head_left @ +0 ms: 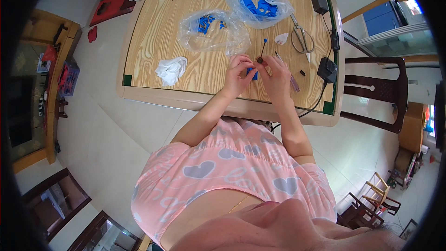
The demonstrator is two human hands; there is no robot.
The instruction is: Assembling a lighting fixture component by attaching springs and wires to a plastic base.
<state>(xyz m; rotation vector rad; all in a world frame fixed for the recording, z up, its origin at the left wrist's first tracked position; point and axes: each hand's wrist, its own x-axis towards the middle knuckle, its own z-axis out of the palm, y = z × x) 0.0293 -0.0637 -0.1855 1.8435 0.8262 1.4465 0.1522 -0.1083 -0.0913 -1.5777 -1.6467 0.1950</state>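
Note:
My left hand (pixel 238 73) and my right hand (pixel 275 72) meet over the wooden table (pixel 153 42), fingertips together. Between them I pinch a small blue plastic part (pixel 254 73). My right hand also holds a thin dark rod with a blue bead on its tip (pixel 263 50), which stands up from my fingers. A slim pink-handled tool (pixel 294 82) lies on the table just right of my right hand.
Clear plastic bags of blue parts (pixel 258 3) (pixel 209 30) lie beyond my hands, a crumpled white tissue (pixel 170 69) to the left. Scissors (pixel 302 37), black adapters with cables (pixel 327 69) and a dark wooden chair (pixel 378 88) are on the right.

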